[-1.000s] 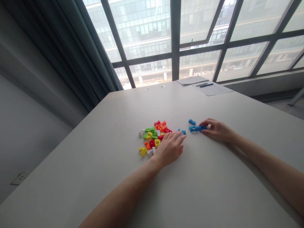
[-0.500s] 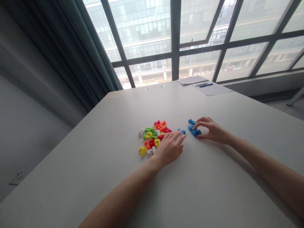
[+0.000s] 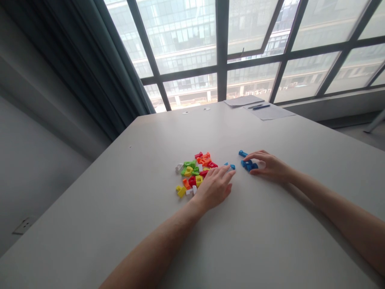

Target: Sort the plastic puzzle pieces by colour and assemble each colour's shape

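A pile of small coloured plastic blocks (image 3: 195, 173), green, yellow, red, orange and white, lies in the middle of the white table (image 3: 258, 241). My left hand (image 3: 214, 188) rests flat beside the pile, fingers stretched out, their tips at a small blue block (image 3: 232, 166). To the right, my right hand (image 3: 269, 165) pinches a cluster of blue blocks (image 3: 249, 165) between thumb and fingers on the tabletop. One more blue block (image 3: 243, 153) lies just beyond that cluster.
Sheets of paper (image 3: 272, 112) with a pen (image 3: 261, 107) lie at the table's far edge by the window. Two small round discs (image 3: 206, 109) sit on the far side. A dark curtain (image 3: 99, 68) hangs at the left.
My right hand has drawn the blue cluster a little to the left and turned it, and its fingers now curl over it. My left hand has stayed still.
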A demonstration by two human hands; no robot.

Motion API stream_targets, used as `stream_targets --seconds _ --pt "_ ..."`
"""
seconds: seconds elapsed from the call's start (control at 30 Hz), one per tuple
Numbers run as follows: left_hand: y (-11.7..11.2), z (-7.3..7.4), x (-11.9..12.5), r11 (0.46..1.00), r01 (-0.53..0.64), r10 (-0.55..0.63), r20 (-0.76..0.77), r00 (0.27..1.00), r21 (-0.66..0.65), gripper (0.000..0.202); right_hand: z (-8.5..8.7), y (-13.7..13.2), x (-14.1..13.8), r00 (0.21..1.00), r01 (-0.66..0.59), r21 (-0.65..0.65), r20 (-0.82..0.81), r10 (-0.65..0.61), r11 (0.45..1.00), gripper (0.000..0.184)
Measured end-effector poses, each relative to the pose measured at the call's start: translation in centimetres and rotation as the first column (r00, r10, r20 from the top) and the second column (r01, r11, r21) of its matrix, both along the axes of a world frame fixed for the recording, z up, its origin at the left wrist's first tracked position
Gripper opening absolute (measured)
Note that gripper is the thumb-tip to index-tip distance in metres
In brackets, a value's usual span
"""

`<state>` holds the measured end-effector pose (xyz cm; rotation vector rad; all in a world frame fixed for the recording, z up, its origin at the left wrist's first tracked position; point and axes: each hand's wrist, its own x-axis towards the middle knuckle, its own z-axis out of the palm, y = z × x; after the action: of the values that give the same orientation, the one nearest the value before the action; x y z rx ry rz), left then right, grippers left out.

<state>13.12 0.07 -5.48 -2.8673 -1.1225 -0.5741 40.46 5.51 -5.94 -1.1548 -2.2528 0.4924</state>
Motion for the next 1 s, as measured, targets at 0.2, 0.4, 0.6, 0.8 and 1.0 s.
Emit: stream_targets --seconds 0.2,0.4,0.6,0.8,1.0 --pt "0.0 -0.1 0.0 1.000 -0.004 0.004 -0.011 1.000 0.003 0.039 1.1 0.1 1.7 1.000 0.006 -0.225 -0.009 -0.008 0.974 0.047" --pt "0.0 -0.1 0.0 1.000 -0.002 0.002 -0.009 1.000 0.001 0.040 0.8 -0.1 0.7 1.000 0.006 -0.161 0.003 -0.005 0.987 0.051" --pt "0.0 0.0 0.0 1.000 -0.003 0.003 -0.007 1.000 0.003 0.040 0.4 0.1 0.1 1.000 -0.027 -0.089 0.013 0.028 0.996 0.050" --pt "0.0 -0.1 0.0 1.000 -0.004 0.004 -0.007 1.000 0.009 0.040 0.3 0.0 0.0 0.999 -0.031 -0.077 -0.014 0.030 0.997 0.047" --pt "0.0 -0.1 0.0 1.000 -0.005 0.005 -0.015 1.000 0.022 0.040 0.5 -0.3 -0.3 0.998 -0.041 -0.096 -0.041 0.037 0.995 0.047"
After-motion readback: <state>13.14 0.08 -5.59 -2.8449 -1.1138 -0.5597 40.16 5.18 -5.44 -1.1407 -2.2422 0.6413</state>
